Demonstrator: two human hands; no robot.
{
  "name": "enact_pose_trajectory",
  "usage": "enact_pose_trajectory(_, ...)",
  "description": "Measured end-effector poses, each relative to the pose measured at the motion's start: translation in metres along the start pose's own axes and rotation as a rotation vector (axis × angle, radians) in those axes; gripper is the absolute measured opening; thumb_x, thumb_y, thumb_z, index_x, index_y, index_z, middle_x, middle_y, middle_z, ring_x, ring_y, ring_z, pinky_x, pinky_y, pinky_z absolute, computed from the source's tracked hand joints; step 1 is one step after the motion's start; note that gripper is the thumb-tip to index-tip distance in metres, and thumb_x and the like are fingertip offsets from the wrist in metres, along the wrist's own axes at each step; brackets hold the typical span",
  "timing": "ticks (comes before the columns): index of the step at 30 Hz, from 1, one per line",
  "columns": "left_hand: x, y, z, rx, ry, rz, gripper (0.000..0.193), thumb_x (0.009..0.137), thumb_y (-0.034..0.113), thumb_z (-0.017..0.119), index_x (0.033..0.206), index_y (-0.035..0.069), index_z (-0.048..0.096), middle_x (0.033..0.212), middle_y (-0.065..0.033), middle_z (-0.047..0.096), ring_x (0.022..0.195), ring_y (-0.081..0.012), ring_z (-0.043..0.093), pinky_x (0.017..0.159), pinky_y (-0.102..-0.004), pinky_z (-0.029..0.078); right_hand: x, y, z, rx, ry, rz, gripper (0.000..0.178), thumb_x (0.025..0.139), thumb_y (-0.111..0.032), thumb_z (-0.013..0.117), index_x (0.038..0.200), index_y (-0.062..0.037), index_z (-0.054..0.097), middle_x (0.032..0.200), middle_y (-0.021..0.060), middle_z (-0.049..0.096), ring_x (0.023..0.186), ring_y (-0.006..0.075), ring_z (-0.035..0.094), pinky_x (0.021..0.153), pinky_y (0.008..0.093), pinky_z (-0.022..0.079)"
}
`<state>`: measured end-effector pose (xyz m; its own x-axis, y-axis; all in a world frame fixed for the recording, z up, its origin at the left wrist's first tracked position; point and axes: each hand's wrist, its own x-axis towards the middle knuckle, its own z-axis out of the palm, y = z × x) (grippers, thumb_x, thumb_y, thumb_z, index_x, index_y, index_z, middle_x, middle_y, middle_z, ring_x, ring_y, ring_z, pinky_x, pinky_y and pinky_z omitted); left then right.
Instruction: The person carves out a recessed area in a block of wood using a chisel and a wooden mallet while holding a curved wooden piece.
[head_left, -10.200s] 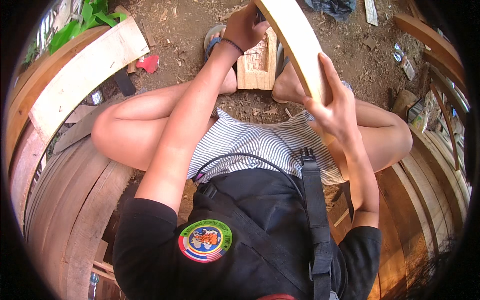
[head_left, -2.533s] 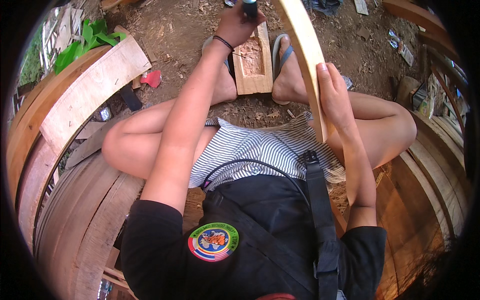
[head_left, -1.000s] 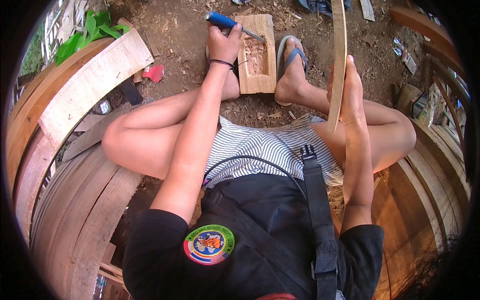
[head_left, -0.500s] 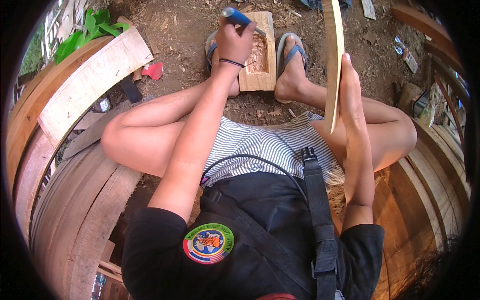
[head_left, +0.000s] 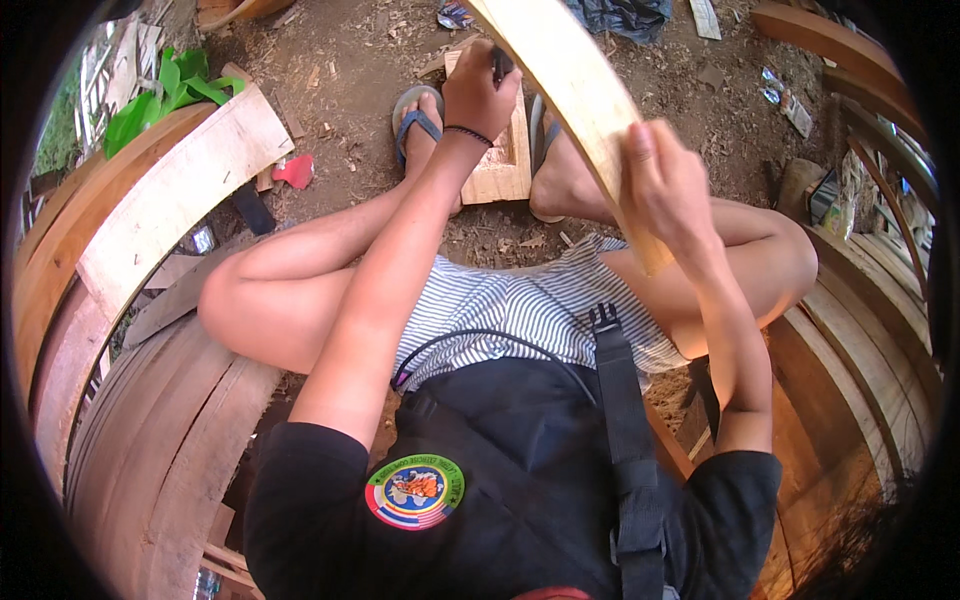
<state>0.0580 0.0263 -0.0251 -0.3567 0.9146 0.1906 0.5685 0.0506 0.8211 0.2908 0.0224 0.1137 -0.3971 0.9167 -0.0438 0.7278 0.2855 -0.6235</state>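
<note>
Between my feet lies a pale wooden block with a carved rectangular recess, partly covered by my left hand and a board. My left hand is closed round a chisel above the block's left side. Only a dark part of the chisel shows past the fingers, and its blade is hidden. In my right hand is a long, pale wooden board, gripped near its lower end with the thumb along its face. It slants up to the left, its far end running out of view over the block.
Sandalled feet flank the block. Stacked planks lie at my left and more timber at my right. A red scrap, green leaves and a black plastic bag rest on the dirt, among wood chips.
The board has swung from nearly upright to a leftward slant, now over the block. My right hand has turned with it. In my left hand the chisel has tilted, and its blue handle no longer shows.
</note>
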Motion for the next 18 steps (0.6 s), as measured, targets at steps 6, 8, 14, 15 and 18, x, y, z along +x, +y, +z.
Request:
enact_pose_trajectory(6,0.004,-0.014,0.000,0.077,0.015,0.174,0.032,0.078,0.021,0.076,0.094,0.007,0.053,0.088,-0.0155,0.065,0.086,-0.0365,0.065,0.073,-0.0464,0.051,0.012,-0.034,-0.010,0.414,0.132,-0.190,0.041,0.105,-0.036,0.036,0.085,-0.0033,0.049,0.058,0.0146,0.053,0.050,0.0366,0.055,0.047,0.0448,0.042)
enact_pose_trajectory(8,0.011,-0.017,-0.005,0.282,0.061,0.463,0.029,0.079,0.016,0.073,0.099,0.005,0.055,0.097,-0.0164,0.069,0.093,-0.0363,0.066,0.078,-0.0447,0.052,-0.002,0.005,0.028,-0.018,-0.062,0.024,0.049,0.105,-0.041,0.031,0.083,-0.0020,0.050,0.063,0.0180,0.057,0.058,0.0401,0.058,0.056,0.0460,0.046)
enact_pose_trajectory(14,-0.005,-0.039,-0.030,-0.014,0.173,-0.320,0.033,0.079,0.008,0.072,0.105,0.002,0.053,0.099,-0.0140,0.064,0.093,-0.0270,0.066,0.074,-0.0406,0.058,-0.009,0.006,0.012,0.506,-0.174,0.305,0.058,0.106,-0.046,0.034,0.085,0.0002,0.063,0.071,0.0079,0.064,0.063,0.0142,0.059,0.060,0.0286,0.046)
enact_pose_trajectory(15,-0.009,-0.048,-0.031,-0.340,0.280,-0.488,0.036,0.080,0.004,0.070,0.107,0.000,0.047,0.097,-0.0158,0.061,0.089,-0.0302,0.065,0.072,-0.0428,0.060,-0.017,0.018,0.022,0.624,-0.197,0.347,0.060,0.106,-0.047,0.032,0.089,0.0008,0.064,0.072,0.0046,0.063,0.064,0.0085,0.055,0.059,0.0261,0.045)
enact_pose_trajectory(18,-0.013,-0.084,-0.046,-0.865,0.715,-0.889,0.042,0.077,-0.004,0.065,0.107,-0.003,0.035,0.097,-0.0184,0.055,0.080,-0.0361,0.067,0.060,-0.0448,0.063,-0.022,-0.007,0.021,0.846,-0.064,0.653,0.059,0.104,-0.053,0.034,0.093,-0.0039,0.063,0.064,0.0002,0.054,0.052,0.0088,0.048,0.048,0.0232,0.039)
